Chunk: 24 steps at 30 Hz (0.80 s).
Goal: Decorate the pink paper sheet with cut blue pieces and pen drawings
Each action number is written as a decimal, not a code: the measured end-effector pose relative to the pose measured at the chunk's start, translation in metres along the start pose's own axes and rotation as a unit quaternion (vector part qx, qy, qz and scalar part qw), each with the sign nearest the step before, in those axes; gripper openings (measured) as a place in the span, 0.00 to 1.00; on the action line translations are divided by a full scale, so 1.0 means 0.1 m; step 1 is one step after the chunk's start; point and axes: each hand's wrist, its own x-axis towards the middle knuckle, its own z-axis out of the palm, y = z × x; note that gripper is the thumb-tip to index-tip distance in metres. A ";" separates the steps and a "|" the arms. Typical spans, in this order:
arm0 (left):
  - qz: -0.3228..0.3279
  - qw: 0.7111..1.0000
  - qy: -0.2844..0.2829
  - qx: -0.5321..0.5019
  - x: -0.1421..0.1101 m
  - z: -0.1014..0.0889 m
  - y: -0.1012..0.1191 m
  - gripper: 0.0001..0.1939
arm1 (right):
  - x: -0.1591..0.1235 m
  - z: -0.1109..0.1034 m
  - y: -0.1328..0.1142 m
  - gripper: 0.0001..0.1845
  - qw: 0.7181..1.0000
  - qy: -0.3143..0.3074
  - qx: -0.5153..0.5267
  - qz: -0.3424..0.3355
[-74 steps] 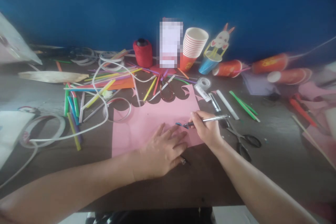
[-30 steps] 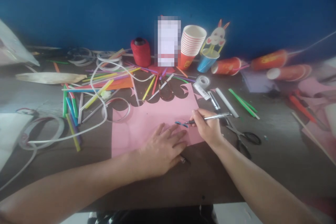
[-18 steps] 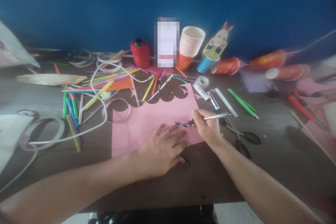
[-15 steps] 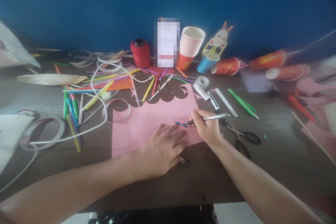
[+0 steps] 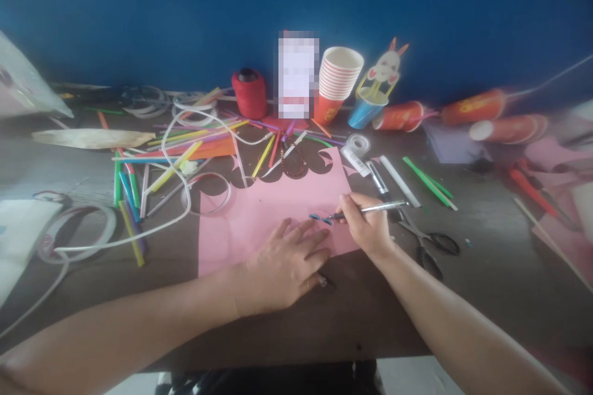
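A pink sheet of paper [image 5: 250, 216] with scalloped cutouts along its far edge lies on the dark table. My left hand [image 5: 290, 265] rests flat on its near part, fingers spread. In my right hand [image 5: 365, 225] a pen [image 5: 382, 207] is pinched, its tip down at the paper. Just beyond my left fingertips, by the pen tip, lies a small blue-rimmed piece shaped like a pair of glasses [image 5: 320, 219]; my left fingers partly cover the area around it. A small dark-tipped object [image 5: 323, 282] shows beside my left little finger.
Scissors [image 5: 428, 247] lie right of my right hand, near a marker [image 5: 377, 179] and clear tape [image 5: 359, 145]. Colourful straws [image 5: 176, 166] and a white cable [image 5: 139, 239] spread over the left. Stacked paper cups [image 5: 340, 83], a red thread spool [image 5: 249, 94] and a rabbit-topped blue cup [image 5: 368, 108] stand behind.
The pen has made small movements near the blue-rimmed piece, and my right hand has shifted slightly. My left hand stays in place on the paper. The view has moved a little.
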 end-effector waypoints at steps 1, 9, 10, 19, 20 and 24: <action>-0.001 1.000 0.001 0.001 0.00 0.00 0.00 0.22 | 0.00 0.00 0.00 0.17 1.000 -0.001 -0.001 0.001; 0.000 1.000 0.002 0.004 0.00 -0.02 0.00 0.22 | 0.00 -0.01 0.01 0.19 1.000 0.019 0.013 0.013; -0.002 1.000 0.001 0.005 0.00 -0.02 0.00 0.22 | 0.00 -0.01 0.01 0.19 1.000 0.017 0.009 0.010; -0.003 1.000 -0.004 0.007 0.01 -0.02 0.00 0.22 | 0.01 -0.01 -0.01 0.18 1.000 0.003 0.003 0.005; -0.003 1.000 -0.004 0.007 0.01 -0.02 0.00 0.22 | 0.01 -0.01 -0.01 0.18 1.000 0.008 0.006 0.008; -0.004 1.000 -0.003 0.011 0.01 -0.02 0.00 0.22 | 0.01 -0.02 0.00 0.19 1.000 0.017 0.014 0.017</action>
